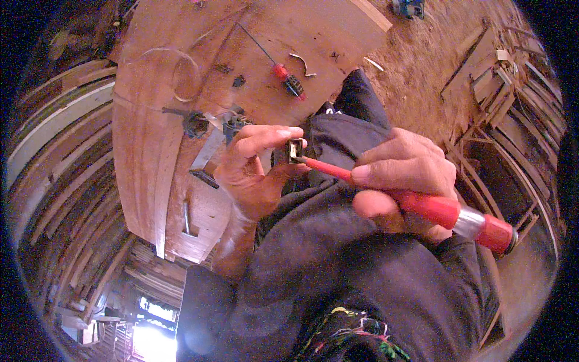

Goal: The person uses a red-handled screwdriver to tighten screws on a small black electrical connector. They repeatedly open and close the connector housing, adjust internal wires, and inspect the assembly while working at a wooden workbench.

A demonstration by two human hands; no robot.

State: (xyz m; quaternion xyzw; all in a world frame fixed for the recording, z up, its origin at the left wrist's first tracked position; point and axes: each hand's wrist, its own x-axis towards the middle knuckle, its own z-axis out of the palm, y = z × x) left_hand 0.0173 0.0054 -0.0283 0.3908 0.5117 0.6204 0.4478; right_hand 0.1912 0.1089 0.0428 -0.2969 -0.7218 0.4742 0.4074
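My left hand pinches a small black rectangular piece between thumb and fingertips; a pale hollow shows in its face. In my right hand is a red screwdriver with a silver band on its handle. Its red shaft points left, and the tip meets the black piece near its lower edge; whether it sits inside the hollow I cannot tell. Just left of my left hand, a power tool with a grey metal plate lies on the wooden board, partly hidden by the fingers.
On the large wooden board lie a second screwdriver with a red and black handle, a thin looped cable and a bent metal rod. Stacked timber lines the left; wood scraps lie right. A blue tool rests on sawdust.
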